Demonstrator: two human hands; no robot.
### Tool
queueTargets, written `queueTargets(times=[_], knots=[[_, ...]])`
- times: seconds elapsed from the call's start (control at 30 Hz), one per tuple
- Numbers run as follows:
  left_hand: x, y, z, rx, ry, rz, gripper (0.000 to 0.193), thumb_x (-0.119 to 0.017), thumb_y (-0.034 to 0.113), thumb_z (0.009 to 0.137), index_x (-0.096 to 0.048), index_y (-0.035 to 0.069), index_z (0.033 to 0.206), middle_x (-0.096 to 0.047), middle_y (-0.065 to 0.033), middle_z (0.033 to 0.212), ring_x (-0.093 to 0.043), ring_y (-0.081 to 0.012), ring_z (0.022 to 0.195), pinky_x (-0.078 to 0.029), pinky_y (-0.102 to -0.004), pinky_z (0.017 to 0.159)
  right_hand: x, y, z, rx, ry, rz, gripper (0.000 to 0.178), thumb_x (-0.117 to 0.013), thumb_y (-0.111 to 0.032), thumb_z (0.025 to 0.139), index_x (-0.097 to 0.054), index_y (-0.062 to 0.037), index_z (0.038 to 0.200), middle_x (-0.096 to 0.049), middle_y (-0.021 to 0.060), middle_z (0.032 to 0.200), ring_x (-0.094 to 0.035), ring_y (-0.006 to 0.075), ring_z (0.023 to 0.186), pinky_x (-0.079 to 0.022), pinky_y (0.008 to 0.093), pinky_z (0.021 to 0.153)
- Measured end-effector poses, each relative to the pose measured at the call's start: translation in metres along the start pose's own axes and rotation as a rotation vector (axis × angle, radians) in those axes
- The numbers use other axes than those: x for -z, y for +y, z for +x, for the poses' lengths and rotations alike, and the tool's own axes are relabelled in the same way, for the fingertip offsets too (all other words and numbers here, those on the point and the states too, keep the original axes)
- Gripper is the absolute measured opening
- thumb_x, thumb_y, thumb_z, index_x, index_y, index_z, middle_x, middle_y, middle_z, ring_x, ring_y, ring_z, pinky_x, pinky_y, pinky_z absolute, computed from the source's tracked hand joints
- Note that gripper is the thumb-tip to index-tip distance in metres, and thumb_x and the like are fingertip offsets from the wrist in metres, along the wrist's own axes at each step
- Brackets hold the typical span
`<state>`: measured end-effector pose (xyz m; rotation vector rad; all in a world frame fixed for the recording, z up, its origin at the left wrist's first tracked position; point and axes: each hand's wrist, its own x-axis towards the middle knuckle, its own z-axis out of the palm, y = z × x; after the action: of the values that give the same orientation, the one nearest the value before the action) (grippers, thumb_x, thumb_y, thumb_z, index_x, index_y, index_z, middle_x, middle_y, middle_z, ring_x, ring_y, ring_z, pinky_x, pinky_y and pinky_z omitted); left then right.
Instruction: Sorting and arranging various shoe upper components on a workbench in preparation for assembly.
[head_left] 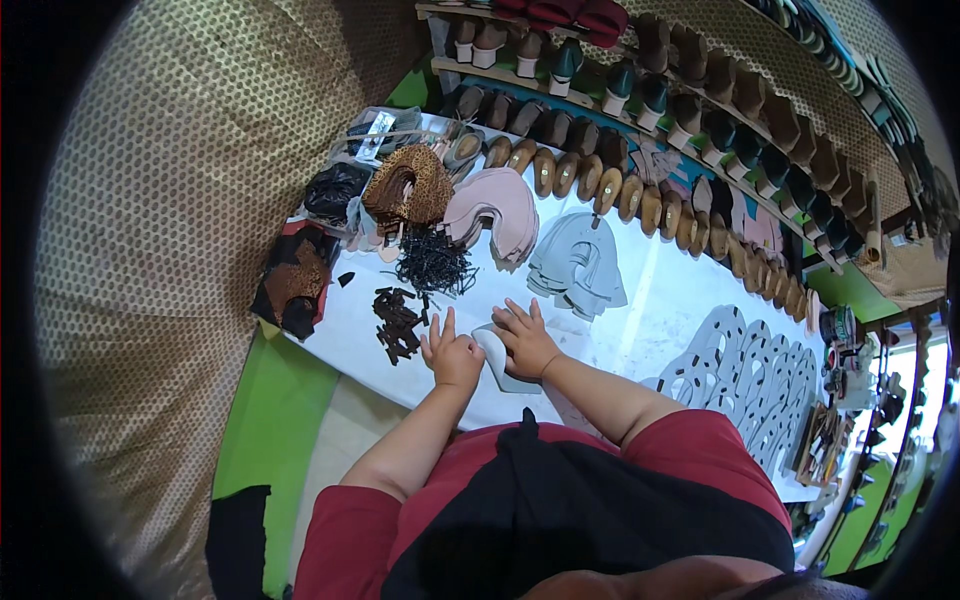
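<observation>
Table (650, 290), white-topped, stretches ahead of the person's grips and away to their right. The right grip (526, 340) lies spread over a pale grey cutout (497, 362) near the close edge; the left grip (454, 352) is at that cutout's left side, thumb and forefinger drawn together, though I cannot tell whether they pinch it. Just left of the left grip sit dark brown strips (398, 325). Beyond the right grip, grey pieces (580, 265) are stacked. Farther ahead, shoe lasts (609, 190) line the table's back beneath shelves of heeled shoes (566, 65). Far left of both grips hangs a patterned curtain (180, 220).
</observation>
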<state>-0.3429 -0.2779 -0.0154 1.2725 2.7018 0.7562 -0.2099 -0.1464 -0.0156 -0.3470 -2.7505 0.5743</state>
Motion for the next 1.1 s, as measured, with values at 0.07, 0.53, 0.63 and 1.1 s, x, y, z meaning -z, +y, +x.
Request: queueTargets(times=[0.07,0.53,0.63,1.1], knots=[[-0.004,-0.005,-0.002,0.006,0.036,0.016,0.010,-0.067,0.014,0.073,-0.071,0.009,0.065,-0.047,-0.0091,0.152,-0.032,-0.0335,0.145,-0.014,-0.0577,0.117,0.002,-0.003,0.000,-0.030,0.019,0.022,0.044,-0.062,-0.021,0.073,-0.069,-0.0078,0.115,-0.047,0.0125,0.145,-0.032,0.0357,0.144,-0.013,0.0706,0.114],[0.016,-0.004,-0.008,0.039,-0.066,0.035,0.012,-0.069,0.018,0.078,-0.070,0.007,0.073,-0.038,-0.0139,0.157,-0.023,-0.0393,0.148,-0.009,-0.0602,0.117,-0.006,0.003,-0.001,-0.020,0.048,0.011,0.040,-0.061,-0.018,0.073,-0.071,-0.0093,0.111,-0.050,0.0128,0.143,-0.034,0.0357,0.143,-0.014,0.0704,0.114],[0.018,-0.008,-0.010,0.066,-0.059,0.037,0.013,-0.068,0.018,0.078,-0.071,0.009,0.088,-0.036,-0.0154,0.157,-0.022,-0.0409,0.148,-0.007,-0.0625,0.116,-0.009,0.005,-0.001,-0.014,0.052,0.013,0.041,-0.061,-0.019,0.074,-0.070,-0.0091,0.112,-0.050,0.0123,0.142,-0.035,0.0350,0.143,-0.015,0.0702,0.114],[0.035,-0.023,-0.024,-0.466,-0.458,0.329,0.072,-0.049,0.045,0.095,-0.029,0.010,0.156,-0.023,-0.0062,0.164,-0.010,-0.0231,0.154,0.003,-0.0668,0.116,-0.011,0.011,-0.001,-0.106,0.110,0.037,0.049,-0.064,-0.030,0.083,-0.057,-0.0094,0.127,-0.049,0.0115,0.145,-0.035,0.0340,0.143,-0.013,0.0653,0.116]])
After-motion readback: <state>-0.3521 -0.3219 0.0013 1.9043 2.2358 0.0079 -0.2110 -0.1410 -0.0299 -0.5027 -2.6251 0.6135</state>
